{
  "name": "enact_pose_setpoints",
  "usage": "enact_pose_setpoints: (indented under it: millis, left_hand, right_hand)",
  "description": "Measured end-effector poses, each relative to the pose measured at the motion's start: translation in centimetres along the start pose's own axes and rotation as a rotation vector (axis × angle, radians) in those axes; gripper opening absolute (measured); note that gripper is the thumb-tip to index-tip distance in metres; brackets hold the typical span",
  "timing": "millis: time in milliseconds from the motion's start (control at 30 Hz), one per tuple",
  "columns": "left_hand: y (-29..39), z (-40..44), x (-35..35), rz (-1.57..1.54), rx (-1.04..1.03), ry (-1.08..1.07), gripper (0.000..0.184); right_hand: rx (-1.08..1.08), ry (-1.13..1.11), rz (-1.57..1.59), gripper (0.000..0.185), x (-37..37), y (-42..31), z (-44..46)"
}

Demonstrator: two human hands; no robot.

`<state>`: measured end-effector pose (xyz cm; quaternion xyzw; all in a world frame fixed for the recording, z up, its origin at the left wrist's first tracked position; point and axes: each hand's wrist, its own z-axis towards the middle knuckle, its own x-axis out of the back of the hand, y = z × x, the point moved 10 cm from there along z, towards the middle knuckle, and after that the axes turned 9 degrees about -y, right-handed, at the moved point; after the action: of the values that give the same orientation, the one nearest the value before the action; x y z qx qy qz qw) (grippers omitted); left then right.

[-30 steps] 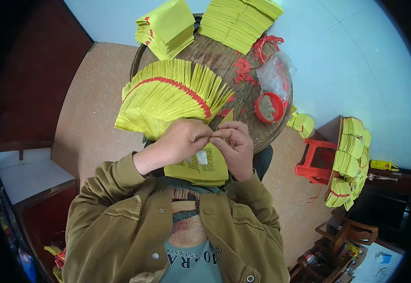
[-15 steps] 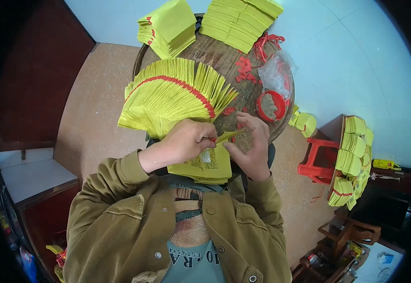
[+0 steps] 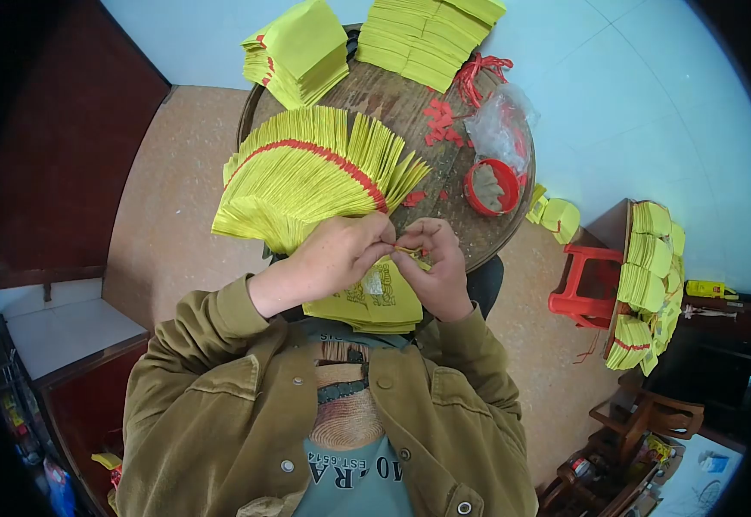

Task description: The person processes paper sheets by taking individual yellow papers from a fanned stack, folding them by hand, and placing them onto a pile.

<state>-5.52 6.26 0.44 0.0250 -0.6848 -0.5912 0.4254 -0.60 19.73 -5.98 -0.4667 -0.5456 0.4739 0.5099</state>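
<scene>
My left hand [image 3: 328, 258] is closed in a pinch on a small folded yellow paper with a bit of red, seen edge-on at the fingertips. Close beside it, my right hand [image 3: 434, 271] pinches the other end of that paper. Below both hands lies a stack of printed yellow papers [image 3: 393, 312] on my lap. Just beyond my left hand spreads a large fan of yellow folded papers [image 3: 307, 185], crossed by a curved red band. Part of the fan is hidden behind my left hand.
On the round wooden table [image 3: 384, 95] are two yellow paper stacks [image 3: 307, 47], red scraps [image 3: 440, 121], red cords [image 3: 479, 76], a plastic bag [image 3: 500, 129] and a red bowl [image 3: 490, 187]. A red stool [image 3: 584, 284] stands to the right.
My right hand first moved away from my left with its fingers apart, showing a yellow strip; now it has come back and pinches the strip. The view has shifted slightly.
</scene>
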Motion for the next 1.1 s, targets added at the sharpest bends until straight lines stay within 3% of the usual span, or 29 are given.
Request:
enact_pose_setpoints:
  millis: [67,200,400,533,1100]
  left_hand:
    - [0.2,-0.1,0.0,0.044,-0.036,0.021,0.007]
    - [0.5,0.2,-0.3,0.234,-0.085,0.009,0.005]
    - [0.5,0.1,-1.0,0.229,-0.116,-0.064,0.005]
    - [1.8,-0.4,-0.8,0.345,-0.204,0.019,0.004]
    - [0.6,-0.6,-0.6,0.158,-0.094,-0.026,0.02]
  right_hand:
    - [0.013,0.017,0.0,0.037,0.2,-0.1,-0.1]
    - [0.331,0.085,-0.546,0.036,0.3,-3.6,-0.8]
    - [0.294,-0.002,-0.485,0.037,0.3,-4.5,-0.6]
    - [0.342,0.011,-0.538,0.038,0.2,-5.3,-0.9]
    - [0.362,0.034,-0.662,0.034,0.8,-6.0,-1.3]
